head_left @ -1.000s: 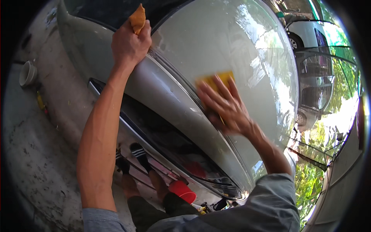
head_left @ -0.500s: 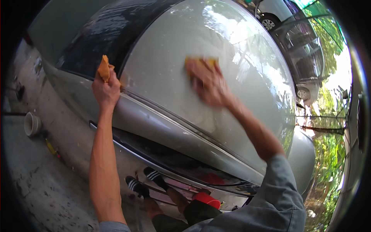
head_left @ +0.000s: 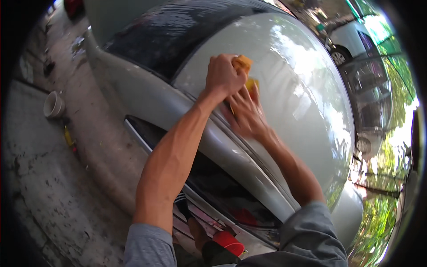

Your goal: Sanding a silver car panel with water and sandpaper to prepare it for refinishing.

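One orange cloth (head_left: 243,63) clenched in left hand (head_left: 223,76); right hand (head_left: 247,112) spread, ungripped, over yellow pad (head_left: 254,83) on car roof (head_left: 296,115). Likely wiping step; next stroke needs hands clear of each other.

Whitish pot (head_left: 56,106) at left — red bucket (head_left: 229,244) below — greenery (head_left: 378,218) at right.

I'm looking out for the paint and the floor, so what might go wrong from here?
Grit caught beneath the yellow pad at the right hand might scratch the glossy car roof.
The left hand, clutching an orange cloth, overlaps the right in this view, so they could bump.
The red bucket is close to the person's leg; a careless step might tip it.
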Available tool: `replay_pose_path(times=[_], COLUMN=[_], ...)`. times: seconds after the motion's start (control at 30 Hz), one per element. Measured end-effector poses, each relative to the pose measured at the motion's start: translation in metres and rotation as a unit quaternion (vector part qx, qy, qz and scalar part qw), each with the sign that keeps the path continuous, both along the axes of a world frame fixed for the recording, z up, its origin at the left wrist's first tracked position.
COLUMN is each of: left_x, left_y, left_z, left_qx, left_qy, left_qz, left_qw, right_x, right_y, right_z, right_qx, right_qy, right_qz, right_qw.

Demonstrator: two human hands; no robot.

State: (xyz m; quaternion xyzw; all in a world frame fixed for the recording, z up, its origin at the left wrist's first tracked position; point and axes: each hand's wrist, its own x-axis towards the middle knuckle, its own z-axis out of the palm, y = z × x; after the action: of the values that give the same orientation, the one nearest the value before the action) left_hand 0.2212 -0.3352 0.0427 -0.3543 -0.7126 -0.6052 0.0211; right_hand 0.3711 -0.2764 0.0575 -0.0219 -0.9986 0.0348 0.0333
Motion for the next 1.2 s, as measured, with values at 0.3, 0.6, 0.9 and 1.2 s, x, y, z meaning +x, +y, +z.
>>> replay_pose_path(times=[0.3,0.6,0.9,1.2], left_x=[-0.062,-0.050,-0.048,-0.055], left_y=[-0.095,-0.083,-0.083,-0.087], left_z=[-0.065,-0.056,-0.060,-0.057], left_qx=[-0.050,0.068,0.054,0.035], left_qy=[-0.067,-0.187,-0.164,-0.166], left_qz=[0.188,0.211,0.233,0.233], left_qw=[0.979,0.957,0.957,0.958], right_x=[-0.076,-0.116,-0.137,-0.127], right_y=[-0.022,-0.028,-0.048,-0.046], right_z=[-0.023,-0.030,-0.040,-0.040], right_qx=[0.064,0.053,0.083,0.069], right_qy=[0.026,0.001,0.031,-0.013], right_qz=[-0.061,-0.157,-0.291,-0.217], right_qw=[0.996,0.986,0.953,0.974])
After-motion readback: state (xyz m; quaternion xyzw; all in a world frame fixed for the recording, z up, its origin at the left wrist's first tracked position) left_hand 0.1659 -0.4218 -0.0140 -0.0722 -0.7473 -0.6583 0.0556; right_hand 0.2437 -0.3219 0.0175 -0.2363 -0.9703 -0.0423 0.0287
